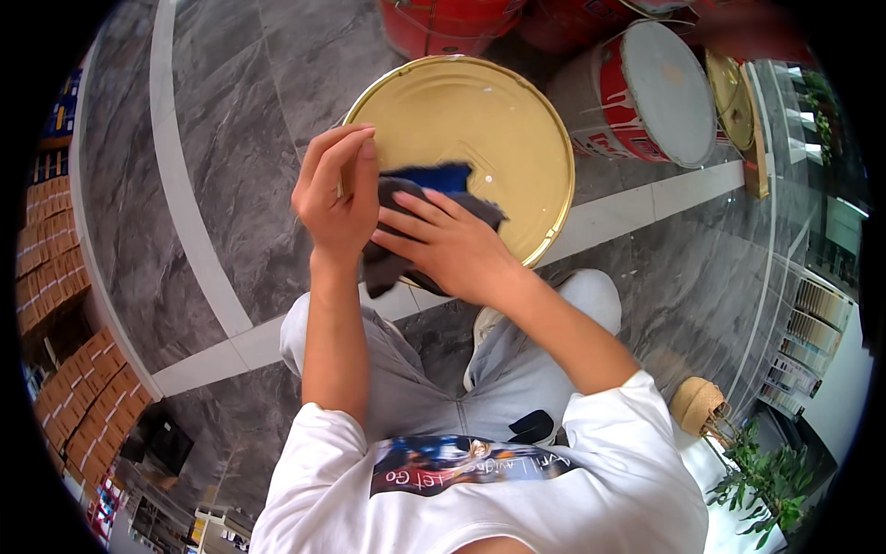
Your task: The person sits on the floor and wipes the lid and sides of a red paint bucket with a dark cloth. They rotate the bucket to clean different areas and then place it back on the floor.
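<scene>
A round gold metal lid [480,120] is held up in front of me, its rim pinched by my left hand [334,198] at the left edge. My right hand [448,245] lies flat on a dark grey and blue cloth [434,185] and presses it against the lower left part of the lid. The cloth hangs down below both hands, partly hidden by my fingers. Below the hands are my knees in light grey trousers [517,360].
Red paint buckets [443,23] stand on the grey marble floor behind the lid, one with a white lid [669,92]. Another gold lid [734,97] leans at the right. Brown boxes [83,406] are stacked at left. A woven basket [699,404] and plant [766,471] sit lower right.
</scene>
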{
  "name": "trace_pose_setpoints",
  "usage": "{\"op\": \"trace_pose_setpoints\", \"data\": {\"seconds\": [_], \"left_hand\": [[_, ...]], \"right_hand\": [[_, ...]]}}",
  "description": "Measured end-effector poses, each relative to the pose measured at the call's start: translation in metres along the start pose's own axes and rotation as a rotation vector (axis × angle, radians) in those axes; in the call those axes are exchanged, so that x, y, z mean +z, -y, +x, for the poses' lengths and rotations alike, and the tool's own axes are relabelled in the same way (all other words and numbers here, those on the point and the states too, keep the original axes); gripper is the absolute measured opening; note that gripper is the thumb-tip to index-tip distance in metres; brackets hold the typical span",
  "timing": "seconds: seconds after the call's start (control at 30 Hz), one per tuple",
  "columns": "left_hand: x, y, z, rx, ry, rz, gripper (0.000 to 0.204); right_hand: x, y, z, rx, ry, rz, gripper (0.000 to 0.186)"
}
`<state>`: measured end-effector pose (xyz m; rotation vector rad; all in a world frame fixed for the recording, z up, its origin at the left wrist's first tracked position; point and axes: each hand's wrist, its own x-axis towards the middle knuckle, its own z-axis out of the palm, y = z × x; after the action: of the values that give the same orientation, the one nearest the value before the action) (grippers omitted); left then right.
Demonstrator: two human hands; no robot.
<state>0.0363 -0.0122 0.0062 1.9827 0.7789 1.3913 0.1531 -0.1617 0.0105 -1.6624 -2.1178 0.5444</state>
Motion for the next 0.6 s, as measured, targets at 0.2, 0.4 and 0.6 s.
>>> {"op": "trace_pose_setpoints", "data": {"seconds": [0.2, 0.4, 0.6], "left_hand": [[-0.009, 0.001, 0.004, -0.167, 0.288, -0.064, 0.011], [-0.001, 0.004, 0.002, 0.024, 0.309, 0.067, 0.015], [-0.009, 0.005, 0.002, -0.063, 0.182, 0.023, 0.015]], "right_hand": [[0.000, -0.052, 0.073, -0.002, -0.089, -0.210, 0.045], [-0.023, -0.094, 0.075, 0.077, -0.239, -0.232, 0.055], [-0.052, -0.101, -0.004, 0.252, -0.138, -0.294, 0.060]]}}
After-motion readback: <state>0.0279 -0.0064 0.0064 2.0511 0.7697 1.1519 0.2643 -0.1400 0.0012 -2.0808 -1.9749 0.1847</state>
